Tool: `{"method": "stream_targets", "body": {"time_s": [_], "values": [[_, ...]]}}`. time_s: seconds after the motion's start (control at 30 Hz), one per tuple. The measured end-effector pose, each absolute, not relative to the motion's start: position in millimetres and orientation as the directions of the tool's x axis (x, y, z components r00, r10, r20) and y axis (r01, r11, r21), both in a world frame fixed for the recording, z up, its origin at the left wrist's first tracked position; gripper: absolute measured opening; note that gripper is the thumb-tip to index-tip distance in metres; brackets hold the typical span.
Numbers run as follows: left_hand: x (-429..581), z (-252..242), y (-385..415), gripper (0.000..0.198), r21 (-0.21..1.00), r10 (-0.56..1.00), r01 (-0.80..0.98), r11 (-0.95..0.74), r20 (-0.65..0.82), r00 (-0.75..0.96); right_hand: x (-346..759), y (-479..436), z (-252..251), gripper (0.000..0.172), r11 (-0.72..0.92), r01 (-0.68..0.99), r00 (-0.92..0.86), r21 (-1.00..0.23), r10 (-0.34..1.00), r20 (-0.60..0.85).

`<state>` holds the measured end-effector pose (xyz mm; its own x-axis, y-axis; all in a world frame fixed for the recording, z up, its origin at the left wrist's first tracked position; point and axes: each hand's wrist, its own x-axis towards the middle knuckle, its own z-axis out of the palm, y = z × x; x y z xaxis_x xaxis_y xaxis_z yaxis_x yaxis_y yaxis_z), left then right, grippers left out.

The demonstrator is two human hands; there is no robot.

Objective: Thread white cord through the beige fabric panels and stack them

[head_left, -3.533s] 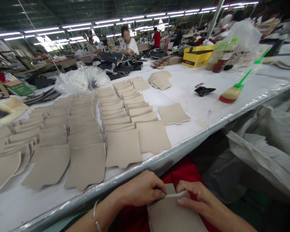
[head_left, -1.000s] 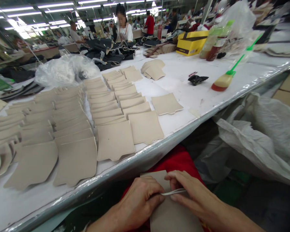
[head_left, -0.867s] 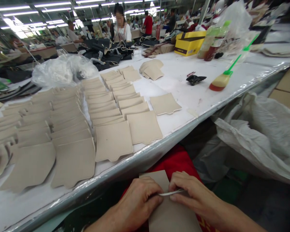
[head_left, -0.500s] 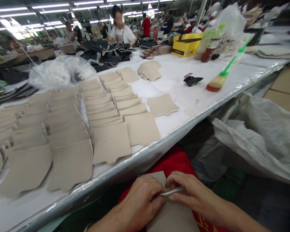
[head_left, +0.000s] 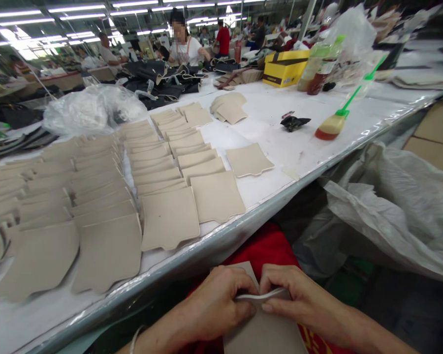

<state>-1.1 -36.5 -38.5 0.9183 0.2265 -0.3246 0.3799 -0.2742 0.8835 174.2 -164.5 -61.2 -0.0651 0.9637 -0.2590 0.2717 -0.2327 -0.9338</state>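
Over my lap, on red cloth (head_left: 280, 244), lies a beige leather-like panel (head_left: 264, 334). My left hand (head_left: 225, 300) pinches its raised, pale edge between thumb and fingers. Just to the right, my right hand (head_left: 291, 295) grips the same edge, thumb on the near side and fingers curled behind. The edge bends slightly between the two hands. Part of the panel shows beyond my fingers. On the table to the left, similar beige panels (head_left: 170, 216) lie in overlapping rows, and a single panel (head_left: 249, 160) lies apart.
The white table (head_left: 273, 108) runs diagonally, its front edge just beyond my hands. It carries a green-tipped glue bottle (head_left: 332, 127), a black crumpled piece (head_left: 295, 123), a yellow box (head_left: 285, 69) and a clear plastic bag (head_left: 92, 108). A whitish sack (head_left: 398, 196) hangs at right. A person sits across.
My hands have shifted slightly along the panel's edge, the right one a little to the right, and more of the pale edge shows. The person across has raised a hand.
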Motion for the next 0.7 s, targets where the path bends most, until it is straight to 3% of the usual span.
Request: {"method": "stream_targets", "body": {"time_s": [0.27, 0.43, 0.53, 0.7], "values": [[-2, -44, -41, 0.014, 0.899, 0.27, 0.384, -0.211, -0.324, 0.907, 179, -168, -64, 0.021, -0.191, 0.322, -0.058, -0.927, 0.974, -0.22], [0, -35, -38, 0.005, 0.89, 0.226, 0.413, -0.194, -0.369, 0.902, 179, -165, -61, 0.03, -0.166, 0.251, -0.029, -0.954, 0.983, -0.179], [1, -31, -38, 0.033, 0.897, 0.207, 0.363, -0.254, -0.316, 0.926, 181, -163, -56, 0.036, -0.162, 0.24, -0.026, -0.957, 0.985, -0.173], [-2, -34, -38, 0.035, 0.898, 0.218, 0.315, -0.305, -0.257, 0.942, 191, -165, -52, 0.039, -0.086, 0.362, -0.096, -0.928, 0.987, -0.129]]}}
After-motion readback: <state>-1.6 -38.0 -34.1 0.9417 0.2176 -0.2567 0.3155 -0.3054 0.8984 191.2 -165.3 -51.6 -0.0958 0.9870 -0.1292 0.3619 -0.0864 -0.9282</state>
